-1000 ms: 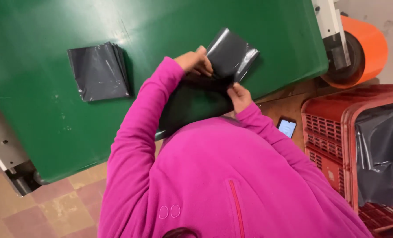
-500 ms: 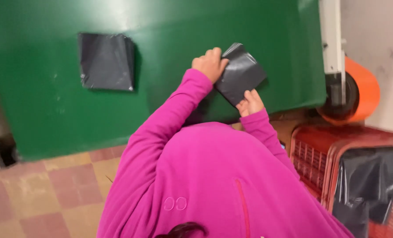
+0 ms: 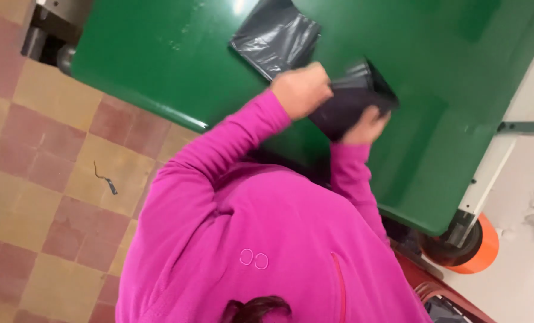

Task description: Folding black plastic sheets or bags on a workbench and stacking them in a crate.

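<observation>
Both of my hands grip a folded black plastic bag (image 3: 353, 101) just above the green table (image 3: 159, 66). My left hand (image 3: 300, 90) clamps the bag's left end in a closed fist. My right hand (image 3: 365, 127) pinches its lower right side. Both arms are in bright pink sleeves. A stack of folded black bags (image 3: 276, 36) lies flat on the table, just up and left of my left hand, apart from the held bag.
An orange roll (image 3: 479, 245) hangs on a white frame (image 3: 506, 149) past the table's right end. A red crate's corner (image 3: 440, 296) shows at the bottom right. A small dark scrap (image 3: 106, 180) lies on the tiled floor (image 3: 33, 179) at the left.
The view has swung round. The bag in my hands is folded smaller and now sits close beside the stack of folded bags.
</observation>
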